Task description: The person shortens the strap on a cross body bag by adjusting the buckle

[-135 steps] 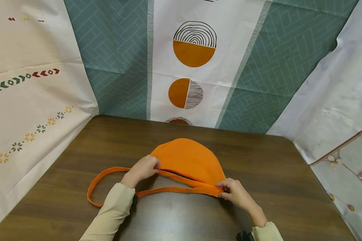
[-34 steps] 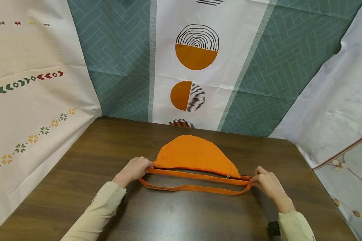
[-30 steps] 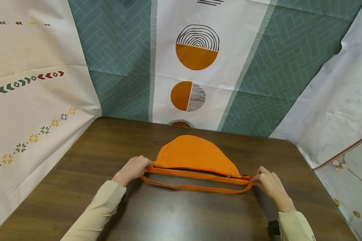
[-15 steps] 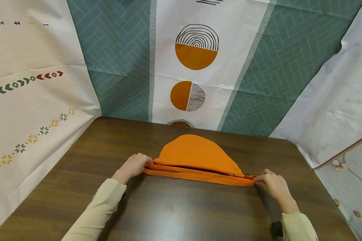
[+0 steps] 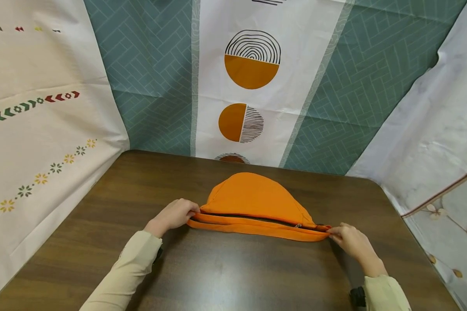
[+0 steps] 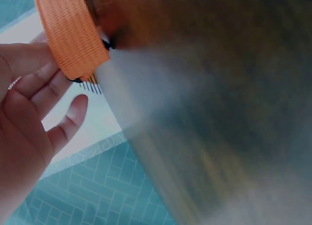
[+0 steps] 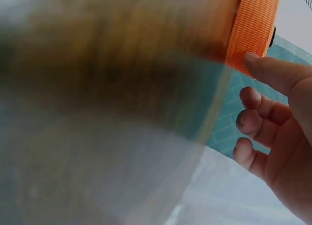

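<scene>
An orange waist bag (image 5: 253, 194) lies on the table in the head view, its curved side away from me. Along its near side runs a dark zip line, with a zip pull at the right end. The orange strap (image 5: 264, 229) is doubled and stretched in front of the bag. My left hand (image 5: 177, 214) pinches the strap's left end; the left wrist view shows the orange webbing (image 6: 73, 34) at its fingers. At the other end my right hand (image 5: 352, 242) pinches the strap, its thumb on the webbing (image 7: 251, 34) in the right wrist view.
A brown wooden table (image 5: 218, 272) carries the bag. Behind it hangs a teal and white patterned cloth (image 5: 151, 86). Pale cloths hang along the left (image 5: 43, 129) and right (image 5: 432, 129) sides.
The strap's loose loop at the left has been gathered in and drawn out straight. Both hands moved apart, the right one further right. In the last half second hardly anything moved.
</scene>
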Tool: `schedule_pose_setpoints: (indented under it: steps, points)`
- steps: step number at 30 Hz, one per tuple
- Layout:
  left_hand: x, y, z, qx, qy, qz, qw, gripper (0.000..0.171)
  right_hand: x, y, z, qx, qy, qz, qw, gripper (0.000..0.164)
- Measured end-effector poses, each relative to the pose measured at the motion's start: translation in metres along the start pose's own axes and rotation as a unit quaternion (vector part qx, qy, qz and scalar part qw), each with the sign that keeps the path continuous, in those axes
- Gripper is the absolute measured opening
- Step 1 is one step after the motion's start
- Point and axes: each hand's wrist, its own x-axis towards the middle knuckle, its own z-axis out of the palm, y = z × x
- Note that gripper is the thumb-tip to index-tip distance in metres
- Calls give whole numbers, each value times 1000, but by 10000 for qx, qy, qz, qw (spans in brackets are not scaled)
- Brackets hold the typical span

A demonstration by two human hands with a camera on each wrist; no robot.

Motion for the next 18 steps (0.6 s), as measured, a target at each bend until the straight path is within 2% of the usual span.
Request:
schedule_pose_setpoints:
  steps: [4, 12, 15, 18]
  points:
    - [1, -3, 4, -141, 32, 175, 9997, 15, 1, 1, 0, 160, -170, -127, 9996, 13]
    - [3, 1, 3, -382, 66, 188, 9991, 15, 1, 2, -2, 755, -172, -701, 9945, 22]
    - [3, 1, 3, -500, 84, 138, 9986, 14, 2, 1, -3, 1124, -111, -616, 9917, 28]
    - [3, 3, 3, -637, 146, 135, 9978, 11, 2, -4, -1, 1260, 112, -507, 9907, 28]
